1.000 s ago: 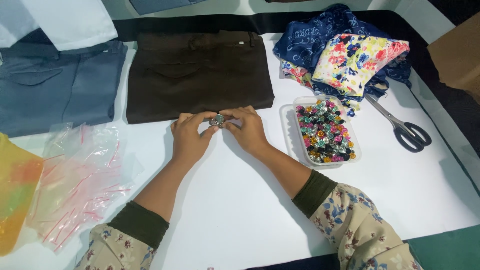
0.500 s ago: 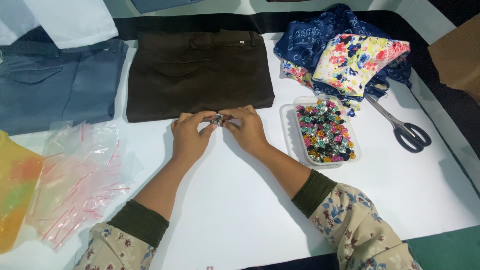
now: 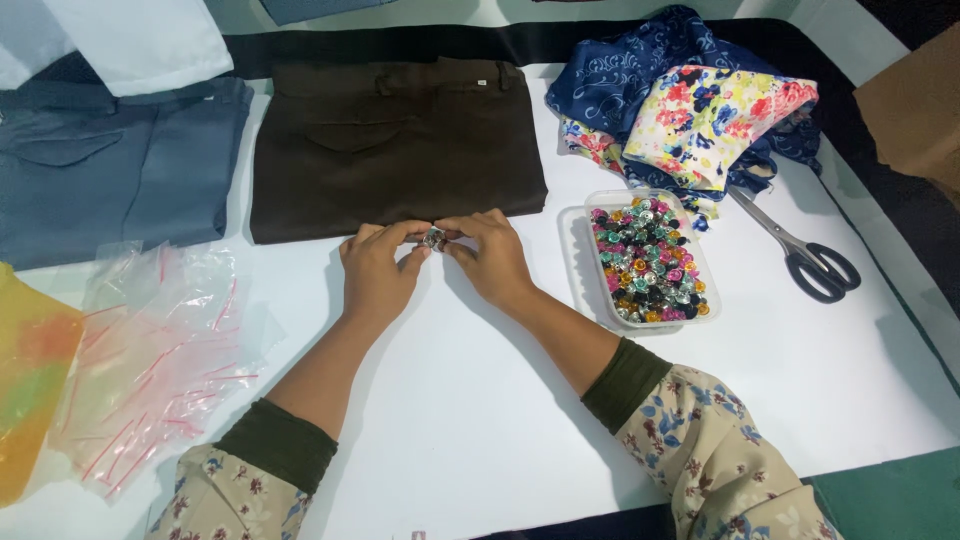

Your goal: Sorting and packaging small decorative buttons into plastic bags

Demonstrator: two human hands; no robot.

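Note:
My left hand [image 3: 378, 272] and my right hand [image 3: 490, 256] meet at the middle of the white table [image 3: 480, 420], fingertips pinched together on a small cluster of shiny coloured beads [image 3: 434, 238]. The hands rest just in front of the lower edge of folded dark brown trousers [image 3: 395, 140]. To the right of my right hand stands a clear plastic tray [image 3: 578, 262] full of several coloured beads [image 3: 650, 258].
Folded grey-blue trousers [image 3: 110, 170] lie at the far left, clear zip bags [image 3: 150, 350] and a yellow bag [image 3: 25, 380] at the near left. Blue and floral fabrics [image 3: 700, 110] sit at the back right, with black-handled scissors [image 3: 805, 255] beside them.
Both hands stay in place holding the beads; only the fingers have shifted slightly.

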